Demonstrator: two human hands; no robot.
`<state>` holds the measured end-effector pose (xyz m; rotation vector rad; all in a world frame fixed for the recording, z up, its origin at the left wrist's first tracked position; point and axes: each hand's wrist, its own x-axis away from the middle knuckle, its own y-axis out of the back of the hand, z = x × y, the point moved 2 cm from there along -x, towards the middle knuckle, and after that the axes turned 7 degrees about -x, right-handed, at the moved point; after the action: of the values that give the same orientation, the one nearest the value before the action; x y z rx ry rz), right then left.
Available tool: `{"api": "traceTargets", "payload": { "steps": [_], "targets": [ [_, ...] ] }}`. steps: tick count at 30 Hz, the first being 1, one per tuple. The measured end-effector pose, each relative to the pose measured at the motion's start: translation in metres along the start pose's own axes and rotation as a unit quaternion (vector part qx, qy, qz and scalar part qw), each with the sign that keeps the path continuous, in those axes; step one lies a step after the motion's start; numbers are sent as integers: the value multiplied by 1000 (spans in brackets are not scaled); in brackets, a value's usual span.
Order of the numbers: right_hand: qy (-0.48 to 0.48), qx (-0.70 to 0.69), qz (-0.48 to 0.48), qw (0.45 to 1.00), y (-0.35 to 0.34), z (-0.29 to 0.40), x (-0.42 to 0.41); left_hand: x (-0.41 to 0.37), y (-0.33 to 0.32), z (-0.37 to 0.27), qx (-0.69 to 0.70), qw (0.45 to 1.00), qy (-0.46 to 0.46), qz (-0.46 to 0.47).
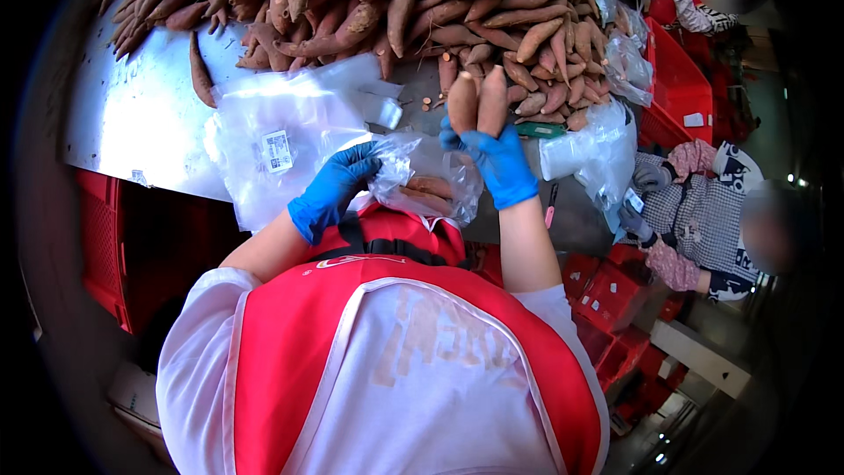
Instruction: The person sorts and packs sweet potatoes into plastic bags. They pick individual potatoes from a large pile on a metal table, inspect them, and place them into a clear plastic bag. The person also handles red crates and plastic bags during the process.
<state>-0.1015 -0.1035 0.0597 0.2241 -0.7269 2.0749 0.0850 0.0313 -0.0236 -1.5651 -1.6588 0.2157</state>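
Observation:
My left hand (339, 188), in a blue glove, grips the gathered edge of a clear plastic bag (467, 188) in front of my apron. Sweet potatoes (428, 186) lie inside that bag. Two more sweet potatoes (491, 102) stand side by side in my right hand (500, 161), also blue-gloved, just above the bag's right side. A stack of clear plastic bags (247, 138) with a printed label (277, 151) lies to the left. Beyond both hands rises a large heap of sweet potatoes (395, 13). Small cut slices (426, 103) rest on the metal table (151, 112).
A green-handled tool (541, 130) and a pink-handled tool (550, 211) lie at the right. Plastic bags (597, 145) hang by the right edge. Red crates (679, 86) stand at right and a red crate (102, 237) at lower left. Two co-workers (699, 221) are at the right.

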Motion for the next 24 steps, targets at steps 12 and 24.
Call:
{"api": "traceTargets", "payload": {
  "steps": [12, 24],
  "targets": [
    [171, 753, -54, 633, 5, -29, 81, -9, -26, -62, -136, 986, -74, 62],
    [130, 211, -156, 956, 85, 7, 25, 17, -11, -87, -815, 494, -293, -80]
  ]
}}
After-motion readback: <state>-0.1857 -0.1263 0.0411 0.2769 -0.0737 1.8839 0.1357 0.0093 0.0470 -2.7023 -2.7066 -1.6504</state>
